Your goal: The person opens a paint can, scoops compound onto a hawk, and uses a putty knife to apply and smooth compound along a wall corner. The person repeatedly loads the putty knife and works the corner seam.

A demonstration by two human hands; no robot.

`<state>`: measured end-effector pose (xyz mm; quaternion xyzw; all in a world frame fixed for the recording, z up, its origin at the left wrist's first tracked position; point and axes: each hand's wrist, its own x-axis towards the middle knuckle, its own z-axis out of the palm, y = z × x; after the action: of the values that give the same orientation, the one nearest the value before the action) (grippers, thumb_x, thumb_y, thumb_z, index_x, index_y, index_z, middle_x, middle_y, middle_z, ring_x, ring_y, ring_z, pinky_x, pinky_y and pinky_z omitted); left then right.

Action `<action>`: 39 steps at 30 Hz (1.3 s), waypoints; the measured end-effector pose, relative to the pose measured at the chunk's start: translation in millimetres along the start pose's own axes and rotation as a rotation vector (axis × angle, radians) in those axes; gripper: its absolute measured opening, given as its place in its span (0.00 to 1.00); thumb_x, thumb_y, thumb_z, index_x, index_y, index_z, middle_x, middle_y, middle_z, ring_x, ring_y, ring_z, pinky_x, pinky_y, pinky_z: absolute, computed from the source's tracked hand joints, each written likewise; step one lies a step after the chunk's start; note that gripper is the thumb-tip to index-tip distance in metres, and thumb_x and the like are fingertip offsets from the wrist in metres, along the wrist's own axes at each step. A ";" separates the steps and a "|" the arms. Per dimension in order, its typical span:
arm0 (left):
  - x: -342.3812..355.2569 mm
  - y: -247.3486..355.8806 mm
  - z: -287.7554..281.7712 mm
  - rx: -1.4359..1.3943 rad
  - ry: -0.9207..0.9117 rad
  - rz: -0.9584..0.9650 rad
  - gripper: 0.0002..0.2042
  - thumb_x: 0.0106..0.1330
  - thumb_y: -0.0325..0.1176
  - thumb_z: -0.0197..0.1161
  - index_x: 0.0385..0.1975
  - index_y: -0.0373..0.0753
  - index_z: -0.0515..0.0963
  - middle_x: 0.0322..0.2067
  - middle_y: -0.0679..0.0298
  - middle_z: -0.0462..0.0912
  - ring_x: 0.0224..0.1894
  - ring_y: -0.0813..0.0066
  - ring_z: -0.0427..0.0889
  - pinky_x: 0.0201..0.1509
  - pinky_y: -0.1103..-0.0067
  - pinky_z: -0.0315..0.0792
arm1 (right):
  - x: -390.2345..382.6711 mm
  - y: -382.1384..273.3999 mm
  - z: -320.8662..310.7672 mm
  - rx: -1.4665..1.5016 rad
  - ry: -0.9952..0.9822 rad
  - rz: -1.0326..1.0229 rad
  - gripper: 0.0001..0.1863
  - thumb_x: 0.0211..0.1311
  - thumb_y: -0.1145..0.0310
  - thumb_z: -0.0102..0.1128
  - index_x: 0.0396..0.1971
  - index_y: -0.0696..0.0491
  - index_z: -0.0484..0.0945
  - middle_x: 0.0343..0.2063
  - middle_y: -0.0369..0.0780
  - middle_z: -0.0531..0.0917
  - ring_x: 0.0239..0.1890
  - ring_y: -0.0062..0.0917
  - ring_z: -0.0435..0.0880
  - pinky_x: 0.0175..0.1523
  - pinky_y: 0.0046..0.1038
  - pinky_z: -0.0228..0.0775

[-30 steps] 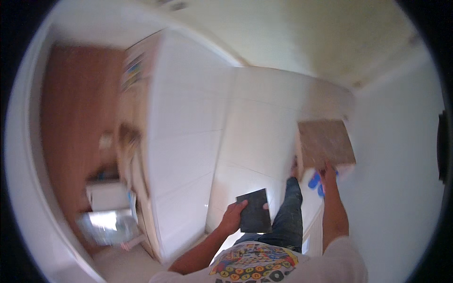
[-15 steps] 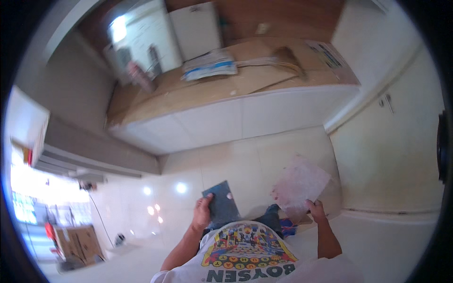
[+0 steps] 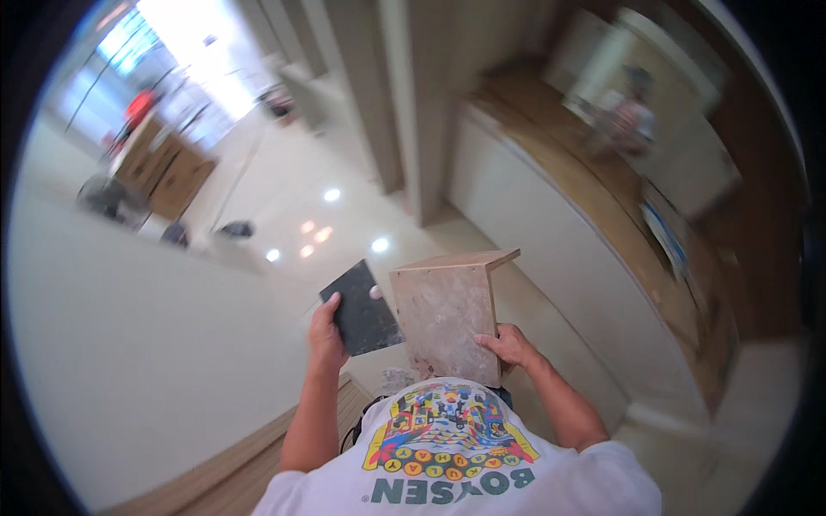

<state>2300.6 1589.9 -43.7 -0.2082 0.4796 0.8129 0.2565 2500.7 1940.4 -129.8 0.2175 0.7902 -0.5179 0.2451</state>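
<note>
My left hand [image 3: 326,331] grips a dark, flat rectangular plate [image 3: 363,314] by its left edge, thumb on top. A small white dab [image 3: 375,292] shows near the plate's right edge. In my right hand [image 3: 511,346] is a small wooden stand [image 3: 446,318], its boards joined at an angle and smeared with pale stains. The thumb lies on its broad face; the other fingers go behind its right edge. Plate and stand are held side by side in front of my body, close together.
A long counter covered with brown cardboard [image 3: 594,193] runs along the right, with a blurred bottle [image 3: 632,125] and white panels on it. A low white wall [image 3: 155,335] stands at left. Beyond are cardboard boxes [image 3: 163,168], a fan [image 3: 107,198] and the glossy tiled floor [image 3: 292,206].
The view has swung left, so the counter moved from the far side to the right. The stand in my right hand is tipped up and nearer the plate. Both hands keep their hold.
</note>
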 end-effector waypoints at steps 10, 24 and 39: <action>-26.2 36.6 18.6 -0.154 0.322 0.356 0.21 0.78 0.42 0.57 0.57 0.30 0.80 0.48 0.52 0.89 0.48 0.58 0.91 0.55 0.63 0.86 | 238.4 -145.1 12.9 -0.253 -0.317 -0.422 0.35 0.63 0.40 0.70 0.35 0.66 0.86 0.36 0.62 0.87 0.42 0.53 0.90 0.51 0.45 0.80; -42.8 18.1 40.8 -0.478 0.427 0.487 0.22 0.78 0.42 0.55 0.61 0.31 0.78 0.51 0.53 0.88 0.50 0.58 0.91 0.58 0.63 0.86 | 265.0 -245.0 -48.0 -0.452 -0.311 -0.445 0.36 0.64 0.38 0.68 0.36 0.65 0.89 0.32 0.58 0.89 0.37 0.48 0.91 0.47 0.45 0.80; 217.3 318.1 -11.7 -0.594 0.466 0.574 0.21 0.80 0.43 0.55 0.60 0.31 0.79 0.52 0.54 0.88 0.49 0.62 0.91 0.59 0.67 0.83 | 559.6 -583.2 85.0 -0.425 -0.341 -0.583 0.34 0.68 0.42 0.68 0.34 0.66 0.87 0.26 0.48 0.86 0.30 0.31 0.84 0.39 0.41 0.76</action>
<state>1935.6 1496.9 38.1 -0.3087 0.3091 0.8845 -0.1636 1726.5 1696.9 -86.7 -0.1606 0.8563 -0.4194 0.2552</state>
